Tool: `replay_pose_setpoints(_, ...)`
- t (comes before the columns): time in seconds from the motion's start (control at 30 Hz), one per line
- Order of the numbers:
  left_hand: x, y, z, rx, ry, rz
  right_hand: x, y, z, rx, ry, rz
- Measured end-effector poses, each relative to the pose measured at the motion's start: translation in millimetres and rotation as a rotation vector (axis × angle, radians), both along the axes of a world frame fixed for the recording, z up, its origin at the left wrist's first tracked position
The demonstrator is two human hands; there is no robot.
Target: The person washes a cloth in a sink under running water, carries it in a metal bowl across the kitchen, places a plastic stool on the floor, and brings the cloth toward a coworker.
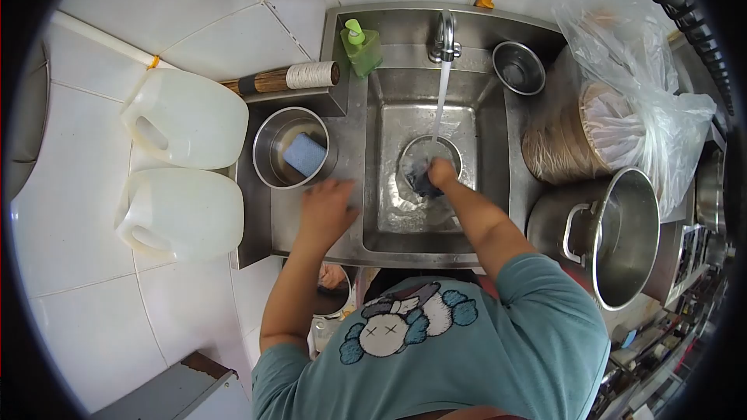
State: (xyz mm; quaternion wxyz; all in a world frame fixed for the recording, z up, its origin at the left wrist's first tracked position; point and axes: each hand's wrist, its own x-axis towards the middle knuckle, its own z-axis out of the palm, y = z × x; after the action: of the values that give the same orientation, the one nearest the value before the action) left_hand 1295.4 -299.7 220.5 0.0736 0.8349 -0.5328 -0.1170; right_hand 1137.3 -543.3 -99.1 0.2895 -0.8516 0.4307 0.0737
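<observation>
My right hand (442,173) is down in the sink (490,222), closed on a dark, bunched cloth (421,180). The cloth is inside a round metal bowl (459,157) on the sink floor. Water (443,101) runs from the faucet (446,37) into that bowl. My left hand (328,210) is over the counter at the sink's left edge, fingers apart and holding nothing. Just beyond its fingertips stands a steel pot (266,157) with a blue sponge (304,154) in liquid.
Two large translucent jugs (191,118) are at left. A bamboo brush (288,78) and a green soap bottle (361,50) stand behind. On the right are a small metal bowl (519,68), a bagged stack of containers (572,136) and a big stockpot (629,237).
</observation>
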Motion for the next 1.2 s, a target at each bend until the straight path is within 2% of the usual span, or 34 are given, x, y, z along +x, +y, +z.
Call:
replay_pose_setpoints(0.07,-3.4,-43.7,-6.1,-0.171,0.335,-0.058,2.5,-14.1,46.6,-0.093,-0.178,0.014)
replay_pose_setpoints(0.2,-4.1,-132.7,-42.1,-0.126,0.379,-0.050,-3.1,-24.7,140.6,-0.203,-0.311,-0.009)
replay_pose_setpoints(0.27,-2.2,-172.7,-97.9,-0.256,0.735,-0.013,0.3,-22.0,184.9,-0.163,-0.381,-0.041)
replay_pose_setpoints(0.3,-8.1,-185.8,-96.8,-0.258,0.740,-0.023,5.2,-25.5,206.5,-0.170,-0.376,-0.049)
replay_pose_setpoints(0.37,-20.9,-203.9,-93.7,-0.195,1.417,0.265,15.7,-31.2,245.6,-0.102,-0.451,-0.170)
replay_pose_setpoints(0.4,-21.5,-215.7,-112.2,-0.080,1.555,0.450,19.4,-34.2,266.7,-0.106,-0.450,-0.175)
replay_pose_setpoints(0.43,-21.7,-217.9,-129.9,-0.077,1.556,0.440,21.8,-37.6,287.7,-0.108,-0.542,-0.165)
replay_pose_setpoints(0.5,-24.3,-222.1,-136.2,-0.096,1.761,0.305,21.6,-45.7,305.8,-0.121,-0.632,-0.159)
replay_pose_setpoints(0.53,-25.6,-225.1,-139.4,-0.094,1.765,0.297,20.6,-48.7,310.4,-0.081,-0.659,-0.167)
replay_pose_setpoints(0.6,-29.1,-225.3,-106.3,0.034,2.023,0.555,16.3,-55.4,298.0,-0.045,-0.688,-0.173)
replay_pose_setpoints(0.63,-29.1,-229.6,-111.6,0.033,2.021,0.549,12.0,-57.7,272.4,0.197,-0.795,-0.338)
replay_pose_setpoints(0.67,-30.3,-235.5,-123.3,-0.114,2.151,0.477,9.6,-58.8,257.7,0.445,-0.893,-0.502)
replay_pose_setpoints(0.7,-32.6,-238.0,-115.1,-0.268,2.273,0.398,8.1,-52.4,260.6,0.442,-0.898,-0.499)
replay_pose_setpoints(0.77,-42.0,-237.4,-103.2,-0.343,2.248,0.471,5.5,-38.0,265.3,1.239,-0.876,-0.876)
replay_pose_setpoints(0.8,-51.0,-238.2,-100.4,-0.440,1.964,0.507,14.5,-35.7,249.7,1.335,-1.015,-0.780)
replay_pose_setpoints(0.83,-63.2,-235.9,-98.5,-0.519,1.676,0.540,15.9,-37.9,236.5,1.339,-1.010,-0.775)
replay_pose_setpoints(0.87,-81.3,-230.4,-83.5,-0.668,1.606,0.474,21.4,-33.9,243.5,1.361,-1.011,-0.960)
replay_pose_setpoints(0.9,-96.9,-230.2,-88.2,-0.700,1.228,0.462,26.8,-32.7,249.5,1.375,-1.009,-1.143)
replay_pose_setpoints(0.97,-111.8,-210.6,-70.6,-0.859,0.585,0.225,26.1,-36.3,217.1,1.525,-1.168,-1.086)
replay_pose_setpoints(1.0,-117.0,-200.7,-58.8,-0.862,0.580,0.231,24.9,-25.2,227.5,1.427,-1.163,-0.891)
replay_pose_setpoints(1.07,-121.5,-187.8,-39.5,-1.005,0.478,0.018,25.0,-59.5,150.2,1.987,-1.214,-0.226)
replay_pose_setpoints(1.1,-121.1,-184.8,-38.6,-1.005,0.474,0.021,27.4,-55.4,159.2,1.990,-1.211,-0.223)
replay_pose_setpoints(1.2,-108.2,-181.0,-35.3,-0.985,0.465,-0.060,35.6,-33.2,182.2,1.056,-1.587,0.091)
